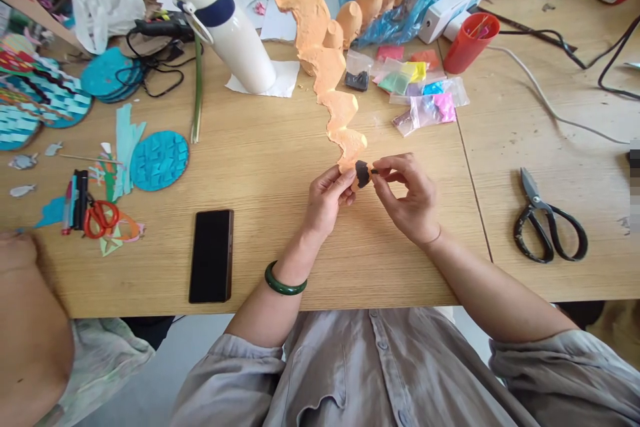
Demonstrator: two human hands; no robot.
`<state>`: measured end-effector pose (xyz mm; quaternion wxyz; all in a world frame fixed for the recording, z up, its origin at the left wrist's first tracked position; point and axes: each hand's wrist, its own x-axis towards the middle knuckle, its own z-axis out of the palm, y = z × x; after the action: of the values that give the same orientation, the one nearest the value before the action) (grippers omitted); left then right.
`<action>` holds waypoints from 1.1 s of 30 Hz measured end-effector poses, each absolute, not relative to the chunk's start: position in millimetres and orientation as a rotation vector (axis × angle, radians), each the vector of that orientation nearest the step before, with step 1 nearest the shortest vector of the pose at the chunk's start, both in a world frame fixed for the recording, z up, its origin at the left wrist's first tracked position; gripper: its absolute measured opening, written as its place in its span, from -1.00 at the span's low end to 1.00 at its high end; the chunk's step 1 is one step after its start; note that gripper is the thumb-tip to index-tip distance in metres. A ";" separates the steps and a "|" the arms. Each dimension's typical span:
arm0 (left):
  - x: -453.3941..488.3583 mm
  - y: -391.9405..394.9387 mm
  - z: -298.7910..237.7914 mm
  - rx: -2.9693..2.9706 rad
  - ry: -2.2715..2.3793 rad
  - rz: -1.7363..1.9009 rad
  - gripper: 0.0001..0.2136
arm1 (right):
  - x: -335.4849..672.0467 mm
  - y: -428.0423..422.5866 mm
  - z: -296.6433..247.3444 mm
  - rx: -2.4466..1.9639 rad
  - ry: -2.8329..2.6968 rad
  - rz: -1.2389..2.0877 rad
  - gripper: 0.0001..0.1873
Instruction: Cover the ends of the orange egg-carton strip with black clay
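Note:
A long orange-coated strip (pixel 330 73) with a zigzag edge, looking like cut egg carton, runs from the far side of the table toward me. My left hand (pixel 325 199) pinches its near end between thumb and fingers. A black patch of what looks like modelling clay (pixel 362 174) covers part of that end. With thumb and forefinger, my right hand (pixel 410 197) pinches a small dark bit of the black clay at the patch's right edge. Behind, small bags of coloured clay (pixel 425 110) lie on the table, and one bag holds a black lump (pixel 357 80).
A white bottle (pixel 235 33) stands left of the strip, a red cup (pixel 470 43) to the right. Black-handled scissors (pixel 550 223) lie right, a phone (pixel 211 257) left. Blue discs (pixel 159 160), pens and red-handled scissors (pixel 101 218) are farther left, near another person's arm (pixel 30 333).

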<state>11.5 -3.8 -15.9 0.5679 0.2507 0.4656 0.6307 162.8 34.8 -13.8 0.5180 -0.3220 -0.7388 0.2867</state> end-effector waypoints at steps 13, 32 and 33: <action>21.3 -5.8 -18.8 0.684 1.079 1.494 -0.58 | 155.8 33.0 -21.9 -0.657 -1.883 0.435 -0.84; 22.5 -6.5 -19.3 0.665 1.097 1.485 -0.65 | 157.2 31.9 -28.3 -0.754 -1.891 0.548 -0.88; 22.7 -6.6 -19.6 0.666 1.095 1.491 -0.65 | 156.7 31.7 -28.0 -0.750 -1.886 0.546 -0.88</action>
<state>22.7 -6.6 -19.6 0.5546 0.2817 0.4635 0.6311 156.7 31.7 -28.0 0.4967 -0.3097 -0.7788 0.2255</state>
